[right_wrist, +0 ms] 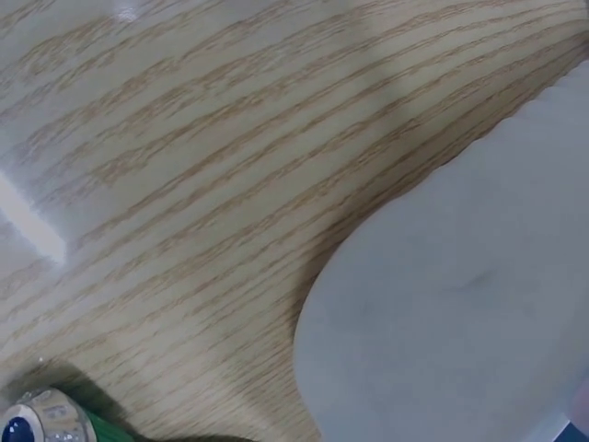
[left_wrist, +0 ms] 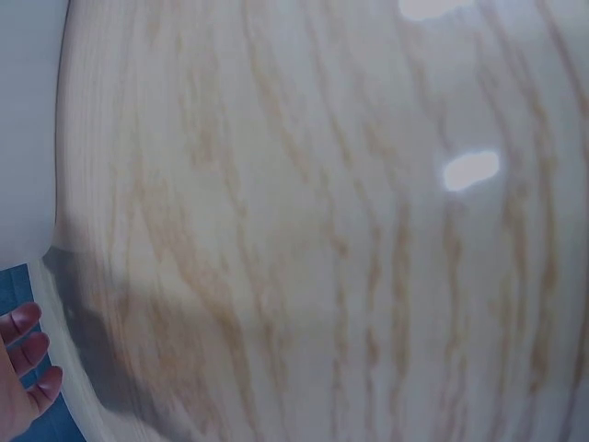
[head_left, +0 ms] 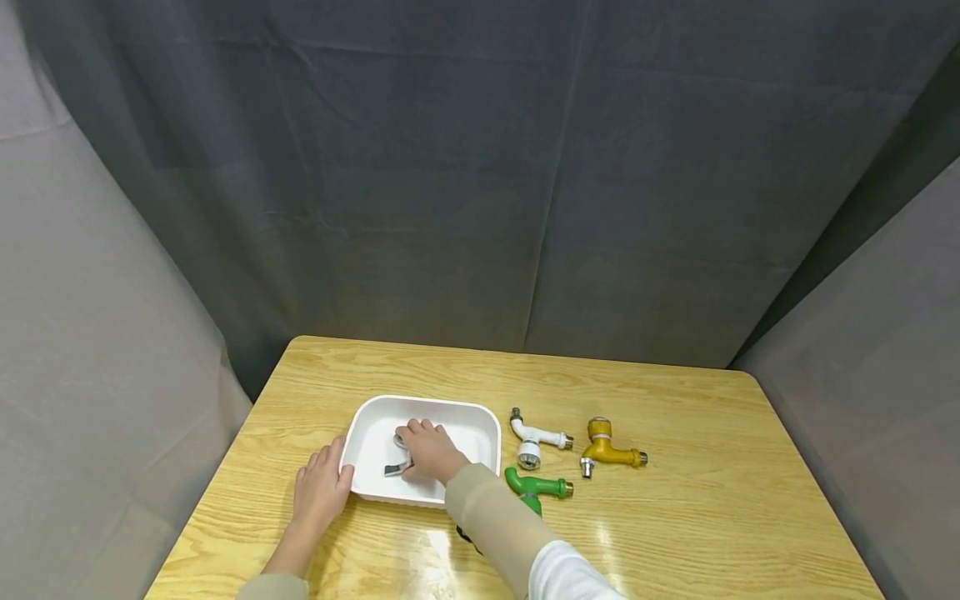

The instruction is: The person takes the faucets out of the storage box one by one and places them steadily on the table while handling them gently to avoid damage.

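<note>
A white plastic tray [head_left: 480, 425] stands on the wooden table. Inside it, my right hand [head_left: 427, 452] grips a silver metal faucet [head_left: 393, 470]; the hand covers much of the faucet, leaving a flat lever-like end and a round part showing. My left hand [head_left: 321, 485] lies against the tray's left wall from outside, thumb and fingertips right at the rim. In the left wrist view, a few fingertips [left_wrist: 28, 350] show at the lower left below the tray's pale side [left_wrist: 28, 129]. The right wrist view shows the tray's outer wall [right_wrist: 442, 304], with the faucet out of sight.
Right of the tray lie a white faucet [head_left: 534, 435], a yellow faucet [head_left: 611, 452] and a green faucet [head_left: 543, 486], partly behind the right forearm. A small black thing [head_left: 463, 535] peeks out below that forearm. Grey curtains [head_left: 450, 183] enclose the table [head_left: 712, 500].
</note>
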`<state>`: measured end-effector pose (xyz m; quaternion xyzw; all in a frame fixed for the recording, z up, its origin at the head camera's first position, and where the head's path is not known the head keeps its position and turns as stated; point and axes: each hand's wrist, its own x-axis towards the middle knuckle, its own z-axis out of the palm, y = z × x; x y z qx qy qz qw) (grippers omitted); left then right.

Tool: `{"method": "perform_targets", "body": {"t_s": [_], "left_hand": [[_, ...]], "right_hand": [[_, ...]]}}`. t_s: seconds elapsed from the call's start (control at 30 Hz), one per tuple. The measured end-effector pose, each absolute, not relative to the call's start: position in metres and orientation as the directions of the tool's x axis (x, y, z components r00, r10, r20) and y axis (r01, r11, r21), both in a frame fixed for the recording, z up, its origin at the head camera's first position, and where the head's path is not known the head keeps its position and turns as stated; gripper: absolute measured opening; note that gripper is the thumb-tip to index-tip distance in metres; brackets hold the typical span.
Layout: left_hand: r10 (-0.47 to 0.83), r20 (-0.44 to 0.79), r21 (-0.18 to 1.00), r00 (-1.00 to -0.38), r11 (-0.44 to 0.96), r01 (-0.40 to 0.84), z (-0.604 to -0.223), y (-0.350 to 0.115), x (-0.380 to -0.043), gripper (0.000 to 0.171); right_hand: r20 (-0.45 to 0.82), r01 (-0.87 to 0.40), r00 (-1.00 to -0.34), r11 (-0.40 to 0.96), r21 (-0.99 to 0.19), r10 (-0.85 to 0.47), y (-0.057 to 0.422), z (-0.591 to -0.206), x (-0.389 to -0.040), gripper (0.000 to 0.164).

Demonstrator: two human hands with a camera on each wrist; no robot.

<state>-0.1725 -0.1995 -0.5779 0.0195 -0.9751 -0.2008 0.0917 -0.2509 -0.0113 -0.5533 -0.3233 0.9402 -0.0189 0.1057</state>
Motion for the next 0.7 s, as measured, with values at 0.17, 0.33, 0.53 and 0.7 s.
{"method": "perform_targets", "body": {"t_s": [0.17, 0.33, 0.53, 0.7], "left_hand": [[-0.074, 0.173, 0.398, -0.982, 0.918, 0.001, -0.5781, -0.1996, -0.1726, 0.046], [-0.072, 0.168, 0.4, -0.983, 0.917, 0.001, -0.5781, -0.1996, -0.1721, 0.046], [-0.071, 0.158, 0.405, -0.985, 0.914, 0.0, -0.5776, -0.1993, -0.1713, 0.047], [-0.074, 0.148, 0.407, -0.986, 0.914, -0.008, -0.5772, -0.1993, -0.1712, 0.048]], "right_hand": [[-0.189, -0.592, -0.773, 0.795, -0.128, -0.606, -0.0102, -0.5536, -0.251, 0.072], [-0.185, -0.58, -0.778, 0.799, -0.157, -0.601, -0.0077, -0.5512, -0.2494, 0.069], [-0.182, -0.577, -0.78, 0.801, -0.162, -0.599, -0.0058, -0.5501, -0.2466, 0.069], [-0.181, -0.579, -0.78, 0.8, -0.157, -0.599, -0.0048, -0.5489, -0.2459, 0.071]]}}
